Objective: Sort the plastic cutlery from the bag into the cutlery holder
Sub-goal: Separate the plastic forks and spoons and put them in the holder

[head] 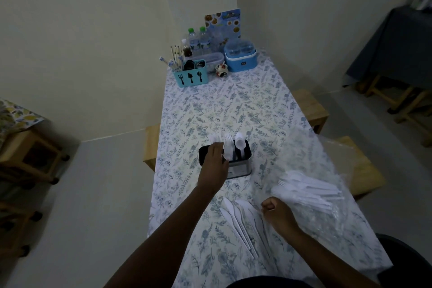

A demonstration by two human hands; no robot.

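The left hand point(214, 162) reaches over the black-rimmed cutlery holder point(236, 166), which stands near the middle of the table point(245, 105), slightly toward the near end. Its fingers are curled down at the holder's left compartment, touching white plastic cutlery there; whether they pinch a piece or merely rest on it I cannot tell, since the back of the hand covers the fingertips. White forks point(228, 144) stand upright in the holder's middle section and white spoons point(239, 144) in its right section.

The right hand point(278, 214) lies near the table's near right part, clenched into a loose fist with the thumb against the fingers. It sits at the edge of the clear plastic bag point(339, 170), which spreads over the right edge of the table; whether the fist grips the film or a piece of cutlery cannot be made out.

A heap of white forks and spoons point(306, 190) lies on the bag, just right of the fist. A fanned row of white plastic knives point(243, 222) lies on the floral tablecloth between the two forearms, tips pointing toward the holder.

At the far end stand a turquoise caddy point(190, 76) printed with black utensil symbols, two water bottles point(198, 41), a blue lidded container point(240, 58), a small ceramic pot point(221, 69) and a menu card point(223, 24) against the wall. Wooden stools point(311, 107) flank the table's long edges.
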